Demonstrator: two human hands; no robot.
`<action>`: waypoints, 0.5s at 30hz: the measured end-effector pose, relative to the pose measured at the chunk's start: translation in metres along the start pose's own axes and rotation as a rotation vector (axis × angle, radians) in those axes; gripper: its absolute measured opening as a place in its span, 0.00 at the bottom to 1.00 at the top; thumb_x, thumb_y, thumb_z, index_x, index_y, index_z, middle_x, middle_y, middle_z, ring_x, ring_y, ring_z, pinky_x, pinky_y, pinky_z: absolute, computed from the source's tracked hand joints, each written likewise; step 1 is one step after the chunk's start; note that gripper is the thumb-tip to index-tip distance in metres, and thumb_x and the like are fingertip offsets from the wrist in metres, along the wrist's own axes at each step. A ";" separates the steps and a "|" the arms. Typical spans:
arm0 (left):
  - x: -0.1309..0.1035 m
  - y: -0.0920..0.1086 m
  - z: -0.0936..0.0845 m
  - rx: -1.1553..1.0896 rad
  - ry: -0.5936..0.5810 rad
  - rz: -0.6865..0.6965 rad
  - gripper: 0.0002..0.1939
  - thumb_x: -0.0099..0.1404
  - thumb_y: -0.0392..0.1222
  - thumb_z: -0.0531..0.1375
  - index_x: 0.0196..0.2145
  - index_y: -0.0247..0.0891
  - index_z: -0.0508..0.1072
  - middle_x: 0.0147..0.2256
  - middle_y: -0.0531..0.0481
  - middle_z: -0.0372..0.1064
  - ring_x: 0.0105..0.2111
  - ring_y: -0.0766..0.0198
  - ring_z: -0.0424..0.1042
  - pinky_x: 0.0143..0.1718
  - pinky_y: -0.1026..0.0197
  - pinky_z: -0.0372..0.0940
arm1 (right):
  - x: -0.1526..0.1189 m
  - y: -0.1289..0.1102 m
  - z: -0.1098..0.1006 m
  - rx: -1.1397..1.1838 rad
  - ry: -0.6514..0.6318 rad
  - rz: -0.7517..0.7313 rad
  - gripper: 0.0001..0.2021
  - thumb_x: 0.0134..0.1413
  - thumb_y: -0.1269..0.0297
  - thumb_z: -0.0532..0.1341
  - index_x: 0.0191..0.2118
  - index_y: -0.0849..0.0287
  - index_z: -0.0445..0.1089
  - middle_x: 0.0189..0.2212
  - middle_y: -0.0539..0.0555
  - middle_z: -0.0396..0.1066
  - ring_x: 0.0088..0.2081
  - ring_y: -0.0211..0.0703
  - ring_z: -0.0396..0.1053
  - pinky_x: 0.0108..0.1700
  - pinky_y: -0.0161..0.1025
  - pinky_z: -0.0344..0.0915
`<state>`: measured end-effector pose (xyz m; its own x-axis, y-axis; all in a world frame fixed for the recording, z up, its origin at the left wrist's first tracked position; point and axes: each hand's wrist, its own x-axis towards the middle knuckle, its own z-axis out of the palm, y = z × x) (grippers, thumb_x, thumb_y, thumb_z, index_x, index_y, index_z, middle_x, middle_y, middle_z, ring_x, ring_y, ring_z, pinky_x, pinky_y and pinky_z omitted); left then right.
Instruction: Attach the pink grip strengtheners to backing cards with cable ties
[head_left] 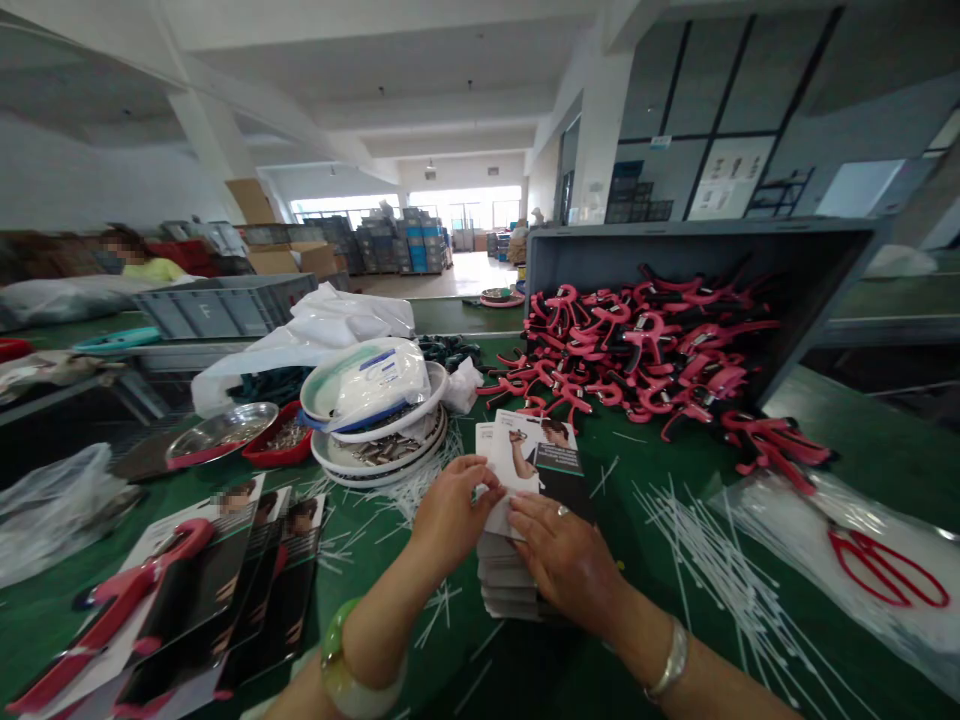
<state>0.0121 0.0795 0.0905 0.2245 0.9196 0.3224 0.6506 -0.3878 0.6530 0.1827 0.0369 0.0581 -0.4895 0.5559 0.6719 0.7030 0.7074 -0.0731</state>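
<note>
Head view: gray crate (pixel 705 232) holds red-black pliers (pixel 649 340).

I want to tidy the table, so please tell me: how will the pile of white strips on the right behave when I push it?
The white strips look thin and mostly straight, so probably light and springy. They lie loose and crossed, so they would likely scatter, not move as one.

We have open mat (pixel 607 450) just right of the cards (pixel 551 455). Farther right, ties (pixel 712 560) obstruct; bowls (pixel 382 440) block the far left.
</note>
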 end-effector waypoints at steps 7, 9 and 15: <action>-0.010 -0.022 0.028 -0.156 0.103 -0.022 0.12 0.59 0.45 0.59 0.39 0.38 0.71 0.47 0.41 0.70 0.48 0.54 0.69 0.49 0.49 0.64 | 0.001 0.008 -0.016 0.106 -0.079 0.058 0.10 0.54 0.66 0.59 0.42 0.62 0.72 0.45 0.59 0.73 0.48 0.47 0.70 0.51 0.43 0.67; -0.013 -0.030 0.033 -0.118 0.085 -0.022 0.18 0.55 0.44 0.62 0.44 0.39 0.71 0.53 0.41 0.66 0.53 0.51 0.65 0.55 0.45 0.57 | -0.006 0.024 -0.032 0.125 -0.040 0.046 0.09 0.55 0.62 0.58 0.39 0.59 0.72 0.43 0.56 0.74 0.46 0.44 0.71 0.50 0.42 0.66; -0.021 -0.045 0.053 -0.411 0.014 -0.173 0.26 0.60 0.47 0.58 0.55 0.39 0.65 0.65 0.43 0.42 0.64 0.51 0.45 0.63 0.47 0.43 | -0.012 0.139 -0.056 -0.311 -0.145 0.687 0.15 0.61 0.64 0.49 0.44 0.60 0.71 0.39 0.58 0.75 0.39 0.43 0.72 0.42 0.38 0.66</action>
<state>0.0166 0.0806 0.0185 0.1262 0.9733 0.1917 0.3347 -0.2237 0.9154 0.3149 0.1043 0.0815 0.0623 0.8933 0.4451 0.9760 0.0387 -0.2144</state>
